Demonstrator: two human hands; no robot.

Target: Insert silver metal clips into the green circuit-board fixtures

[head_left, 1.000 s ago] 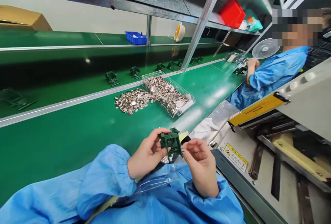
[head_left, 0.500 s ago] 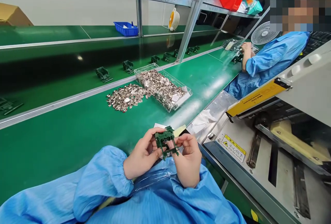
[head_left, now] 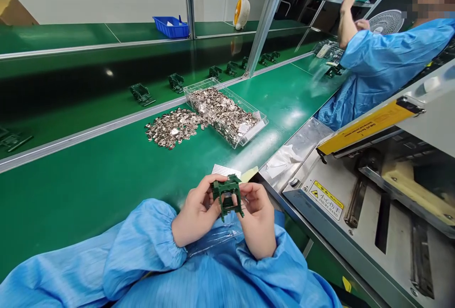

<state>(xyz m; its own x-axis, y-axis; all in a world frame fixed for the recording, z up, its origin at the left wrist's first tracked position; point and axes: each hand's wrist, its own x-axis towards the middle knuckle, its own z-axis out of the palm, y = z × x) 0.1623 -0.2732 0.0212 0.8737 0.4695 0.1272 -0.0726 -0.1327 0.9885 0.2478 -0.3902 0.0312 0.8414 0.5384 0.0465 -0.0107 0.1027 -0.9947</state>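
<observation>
A dark green plastic frame (head_left: 227,193) is held up between my two hands, over the table's near edge. My left hand (head_left: 195,213) grips its left side with thumb and fingers. My right hand (head_left: 259,218) is closed at its right side, the thumb at the frame's opening; whether a small part sits between those fingers is hidden. Beyond my hands, a heap of small silvery metal pieces (head_left: 174,128) lies on the green table (head_left: 117,180). Beside it a clear tray (head_left: 261,130) is filled with more such pieces.
Several green frames (head_left: 141,94) stand along the strip behind the metal rail. At right is a grey machine (head_left: 305,208) with a yellow bar (head_left: 369,125). A person in blue (head_left: 384,61) reaches toward the shelf bins. A blue bin (head_left: 171,27) stands at the back.
The view has shifted slightly. The other person's arm has risen from the table toward the shelf. My hands still hold the green frame, which is tilted a little differently.
</observation>
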